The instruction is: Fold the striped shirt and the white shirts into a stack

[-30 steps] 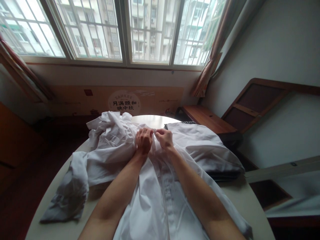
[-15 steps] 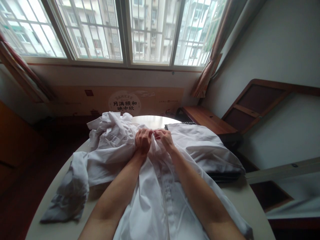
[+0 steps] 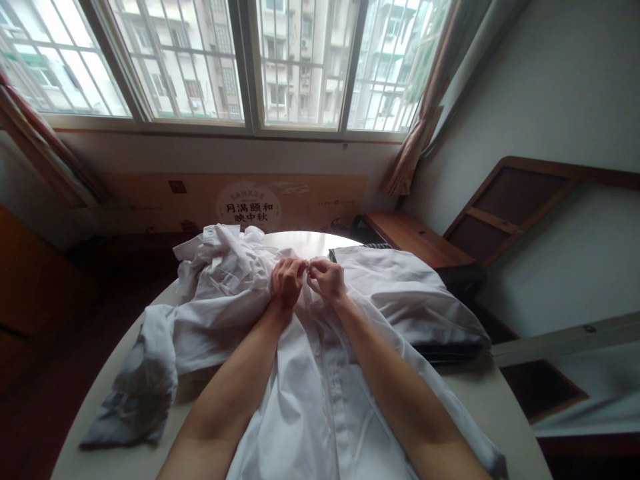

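A white shirt (image 3: pixel 297 407) lies spread over a round table, its long front placket running toward me and one sleeve (image 3: pixel 150 373) draped at the left. At the shirt's far end, my left hand (image 3: pixel 287 280) is closed with its fingertips pinching the white cloth. Just to its right, my right hand (image 3: pixel 327 277) is closed too, pinching the same spot with thumb and forefinger. The fingertips of both hands almost meet. Whether a button sits between them is too small to make out.
Crumpled white clothes (image 3: pixel 225 260) are heaped at the table's far left. Folded white fabric (image 3: pixel 410 287) with dark striped cloth (image 3: pixel 445 353) beneath it lies on the right. Beyond the pale table (image 3: pixel 105 400) stand a brown wooden bench (image 3: pixel 420 240) and a barred window (image 3: pixel 300 67).
My right hand has turned slightly and its fingers have curled in more at the pinched cloth. My left hand and the shirt stay nearly where they were.
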### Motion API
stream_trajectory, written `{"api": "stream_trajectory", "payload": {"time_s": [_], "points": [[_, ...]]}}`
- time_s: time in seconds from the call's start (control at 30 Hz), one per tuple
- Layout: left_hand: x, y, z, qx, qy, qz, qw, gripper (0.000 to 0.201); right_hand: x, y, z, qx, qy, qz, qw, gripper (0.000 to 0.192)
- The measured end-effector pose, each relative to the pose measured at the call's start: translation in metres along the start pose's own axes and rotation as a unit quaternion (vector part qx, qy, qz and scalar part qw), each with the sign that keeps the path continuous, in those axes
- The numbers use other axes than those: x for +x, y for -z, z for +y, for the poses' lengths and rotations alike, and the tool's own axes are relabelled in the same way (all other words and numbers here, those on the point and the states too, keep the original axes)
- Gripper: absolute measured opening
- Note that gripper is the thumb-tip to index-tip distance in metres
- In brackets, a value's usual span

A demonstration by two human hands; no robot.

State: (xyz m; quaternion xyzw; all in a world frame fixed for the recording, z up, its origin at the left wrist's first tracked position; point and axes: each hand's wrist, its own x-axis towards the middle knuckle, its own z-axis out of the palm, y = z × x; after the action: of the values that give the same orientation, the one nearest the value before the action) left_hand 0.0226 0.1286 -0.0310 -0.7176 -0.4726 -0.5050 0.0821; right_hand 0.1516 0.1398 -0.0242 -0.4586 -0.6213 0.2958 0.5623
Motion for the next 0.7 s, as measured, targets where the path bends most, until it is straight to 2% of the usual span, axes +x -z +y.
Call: {"api": "stream_trajectory", "payload": {"time_s": [0.23, 0.43, 0.57, 0.7], "points": [[-0.001, -0.002, -0.001, -0.058, 0.018, -0.015, 0.998, 0.015, -0.005, -0.001, -0.001, -0.087, 0.048, 0.036, 0.994, 0.013], [0.0, -0.006, 0.004, -0.13, 0.107, -0.02, 0.986, 0.017, -0.009, -0.001, -0.003, -0.202, 0.123, 0.07, 0.969, 0.014], [0.003, -0.006, 0.009, -0.155, 0.188, -0.026, 0.97, 0.019, -0.012, -0.003, -0.002, -0.238, 0.165, 0.068, 0.955, 0.017], [0.003, -0.008, 0.009, -0.151, 0.201, -0.012, 0.968, 0.014, -0.015, -0.003, -0.002, -0.268, 0.203, 0.062, 0.94, 0.018]]}}
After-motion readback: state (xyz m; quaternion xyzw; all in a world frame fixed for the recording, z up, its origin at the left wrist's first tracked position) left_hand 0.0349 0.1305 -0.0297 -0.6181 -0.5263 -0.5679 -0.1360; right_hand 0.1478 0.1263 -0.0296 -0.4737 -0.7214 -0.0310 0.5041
